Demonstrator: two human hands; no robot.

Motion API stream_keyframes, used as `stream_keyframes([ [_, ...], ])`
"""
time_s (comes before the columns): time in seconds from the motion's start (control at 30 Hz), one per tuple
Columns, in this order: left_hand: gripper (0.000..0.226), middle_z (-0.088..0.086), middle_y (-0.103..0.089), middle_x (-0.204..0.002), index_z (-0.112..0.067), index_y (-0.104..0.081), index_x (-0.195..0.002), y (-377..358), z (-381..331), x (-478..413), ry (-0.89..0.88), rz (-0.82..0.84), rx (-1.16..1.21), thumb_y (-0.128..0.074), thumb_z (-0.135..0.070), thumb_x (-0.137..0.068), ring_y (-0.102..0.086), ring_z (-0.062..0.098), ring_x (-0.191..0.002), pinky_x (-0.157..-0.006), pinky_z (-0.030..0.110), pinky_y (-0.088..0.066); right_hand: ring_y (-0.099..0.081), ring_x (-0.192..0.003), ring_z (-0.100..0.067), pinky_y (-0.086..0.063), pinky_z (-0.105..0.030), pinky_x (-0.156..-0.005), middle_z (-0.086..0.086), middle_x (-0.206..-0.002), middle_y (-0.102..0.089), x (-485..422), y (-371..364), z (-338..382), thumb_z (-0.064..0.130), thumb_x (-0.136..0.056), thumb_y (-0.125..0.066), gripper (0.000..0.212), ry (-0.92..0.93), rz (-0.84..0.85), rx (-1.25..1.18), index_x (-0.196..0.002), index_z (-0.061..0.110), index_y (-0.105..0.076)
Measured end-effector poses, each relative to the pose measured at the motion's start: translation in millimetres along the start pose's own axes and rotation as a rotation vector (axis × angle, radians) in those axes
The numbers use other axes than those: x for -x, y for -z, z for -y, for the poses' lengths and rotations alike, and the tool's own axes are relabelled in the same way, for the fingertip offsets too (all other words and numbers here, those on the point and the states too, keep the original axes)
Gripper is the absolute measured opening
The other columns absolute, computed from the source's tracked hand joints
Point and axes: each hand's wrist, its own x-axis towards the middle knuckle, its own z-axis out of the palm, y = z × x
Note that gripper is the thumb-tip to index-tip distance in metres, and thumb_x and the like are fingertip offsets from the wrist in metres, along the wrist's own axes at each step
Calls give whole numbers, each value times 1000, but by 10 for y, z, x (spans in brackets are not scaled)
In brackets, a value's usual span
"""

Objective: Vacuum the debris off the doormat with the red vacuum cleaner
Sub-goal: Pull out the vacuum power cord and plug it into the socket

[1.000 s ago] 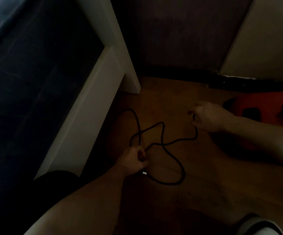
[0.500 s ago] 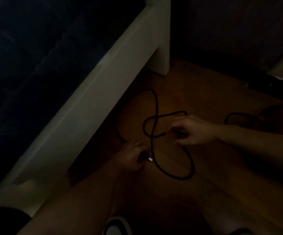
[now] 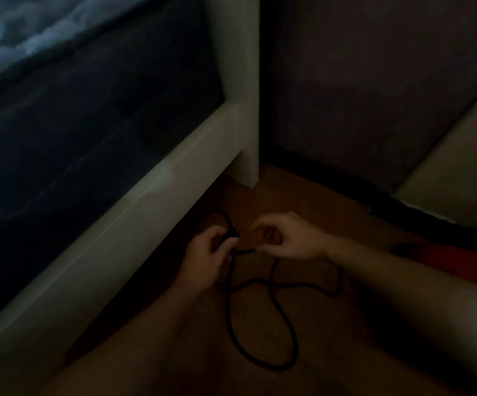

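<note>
Both of my hands meet just past the white bed frame (image 3: 117,224) that fills nine o'clock: my left hand (image 3: 207,254) curls round the black cord (image 3: 228,310), and just beside it my right hand (image 3: 288,238) pinches the same cord between thumb and fingertips. Loops of cord trail over the wooden floor (image 3: 346,352) toward six o'clock, while the red vacuum cleaner (image 3: 466,261) sits dim at three o'clock, beyond my right forearm.

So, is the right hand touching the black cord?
Touching: the head view shows the right hand pinching the black cord beside the left hand.
</note>
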Motion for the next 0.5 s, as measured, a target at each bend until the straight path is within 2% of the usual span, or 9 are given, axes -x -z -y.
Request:
stream_keyframes([
  [0.1,8,-1,-68,-71,-20,-66,-89,-140,-575,-275,25,-113,270,-63,-17,-95,-63,5,-59,-61,21,-53,-64,-91,0,-50,-18,-84,8,-106,-70,-51,316,4,24,-90,-76,36,-16,-178,-19,-125,19,-66],
  [0.2,9,-3,-69,-75,-20,-67,-92,-215,-1115,-546,17,-91,483,-60,-17,-97,-62,8,-58,-60,25,-53,-67,-91,-1,-53,-20,-85,6,-102,-72,-54,766,-2,19,-90,-74,30,-40,-345,-92,-119,20,-68],
  [0.3,12,0,-65,-79,-9,-65,-101,-227,-1582,-761,-54,-48,537,-56,-15,-98,-60,8,-55,-53,22,-51,-67,-95,-1,-50,-14,-83,9,-102,-70,52,1258,89,19,-91,-75,32,-29,-493,-100,-122,25,-67],
  [0.5,13,-5,-63,-68,-10,-64,-89,-240,-2512,-1031,-232,-24,555,-57,-16,-98,-50,9,-49,-40,19,-34,-68,-99,-3,-51,-23,-93,11,-101,-72,364,2202,427,26,-85,-76,35,29,-747,17,-120,23,-68],
])
